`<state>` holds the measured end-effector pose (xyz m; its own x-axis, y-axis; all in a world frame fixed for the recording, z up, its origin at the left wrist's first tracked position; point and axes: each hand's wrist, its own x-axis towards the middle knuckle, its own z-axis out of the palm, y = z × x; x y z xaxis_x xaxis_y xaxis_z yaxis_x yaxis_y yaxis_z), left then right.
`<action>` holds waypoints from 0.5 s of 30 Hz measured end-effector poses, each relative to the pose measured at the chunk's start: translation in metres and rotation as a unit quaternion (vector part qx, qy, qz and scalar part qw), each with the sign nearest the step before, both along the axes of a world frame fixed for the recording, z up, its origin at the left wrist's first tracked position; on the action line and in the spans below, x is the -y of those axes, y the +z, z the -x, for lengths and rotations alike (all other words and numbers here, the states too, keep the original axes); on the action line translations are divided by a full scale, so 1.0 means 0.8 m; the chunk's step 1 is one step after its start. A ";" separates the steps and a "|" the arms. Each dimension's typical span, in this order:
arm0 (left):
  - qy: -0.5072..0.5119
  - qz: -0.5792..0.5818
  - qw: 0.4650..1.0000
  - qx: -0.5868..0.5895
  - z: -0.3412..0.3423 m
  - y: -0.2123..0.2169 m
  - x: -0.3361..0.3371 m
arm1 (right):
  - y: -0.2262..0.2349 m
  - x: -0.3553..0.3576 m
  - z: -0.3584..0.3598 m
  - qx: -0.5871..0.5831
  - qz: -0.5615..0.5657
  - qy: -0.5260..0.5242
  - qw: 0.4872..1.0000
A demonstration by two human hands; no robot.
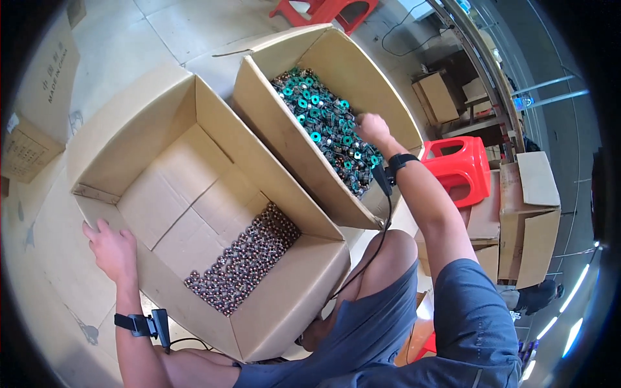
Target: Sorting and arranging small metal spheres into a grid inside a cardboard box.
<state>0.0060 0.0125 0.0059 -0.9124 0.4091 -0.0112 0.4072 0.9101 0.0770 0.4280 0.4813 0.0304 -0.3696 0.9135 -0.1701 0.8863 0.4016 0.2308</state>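
Observation:
My right hand (pixel 373 129) reaches into the far right cardboard box (pixel 268 123), its fingers curled together at the heap's edge. What they hold, if anything, is hidden. Filling that box is a loose pile of small parts (pixel 317 113), dark and metallic with green ring-shaped pieces. My left hand (pixel 111 249) lies beside the left wall of the nearer cardboard box (pixel 284 310), fingers apart and holding nothing. Inside this nearer box, small shiny round metal parts (pixel 242 265) sit in close rows along the near right side of its floor.
A red plastic stool (pixel 469 171) stands right of the boxes, beside stacked open cartons (pixel 527 220). Another red stool (pixel 330 13) is at the far edge. A closed carton (pixel 39 97) stands at far left. Black cables (pixel 369 262) run from my wrist straps.

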 end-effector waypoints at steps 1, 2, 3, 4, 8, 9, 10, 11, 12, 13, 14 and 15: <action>0.001 0.002 1.000 -0.004 0.001 -0.002 0.004 | -0.011 0.001 -0.009 -0.003 0.005 0.002 1.000; 0.005 0.008 1.000 -0.009 0.003 -0.004 0.008 | -0.019 0.007 -0.012 -0.004 0.023 0.007 1.000; 0.006 0.012 1.000 -0.011 0.005 -0.006 0.013 | -0.028 0.012 -0.012 -0.005 0.042 0.013 0.999; 0.008 0.017 1.000 -0.014 0.008 -0.007 0.019 | -0.037 0.015 -0.010 -0.026 0.060 -0.010 0.998; 0.008 0.011 1.000 0.008 0.001 0.001 0.020 | -0.079 0.000 -0.018 0.006 0.014 -0.002 1.000; 0.011 0.014 0.999 0.027 0.001 0.001 0.013 | -0.075 -0.018 -0.035 0.038 0.019 -0.022 0.999; 0.003 0.015 0.998 -0.068 0.013 -0.026 0.038 | -0.073 -0.005 -0.009 0.000 0.056 0.001 0.998; 0.014 0.013 0.999 0.025 0.005 -0.011 0.012 | -0.063 -0.019 -0.044 0.011 0.034 0.007 0.999; 0.020 0.013 1.000 0.017 0.002 -0.003 0.008 | -0.061 -0.006 -0.032 0.001 0.040 -0.012 0.999; 0.026 -0.011 1.000 0.004 0.003 -0.004 0.000 | -0.060 -0.033 -0.056 -0.039 0.024 -0.036 0.998; 0.020 -0.010 1.000 -0.004 0.001 0.000 -0.001 | -0.068 -0.042 -0.055 -0.037 0.010 -0.046 0.998; 0.007 -0.019 1.000 -0.003 -0.002 -0.001 -0.003 | -0.070 -0.055 -0.072 -0.055 0.020 -0.025 0.998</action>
<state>0.0074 0.0150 0.0055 -0.9181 0.3962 0.0097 0.3948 0.9122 0.1098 0.4856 0.5251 -0.0260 -0.3416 0.9247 -0.1680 0.9247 0.3627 0.1160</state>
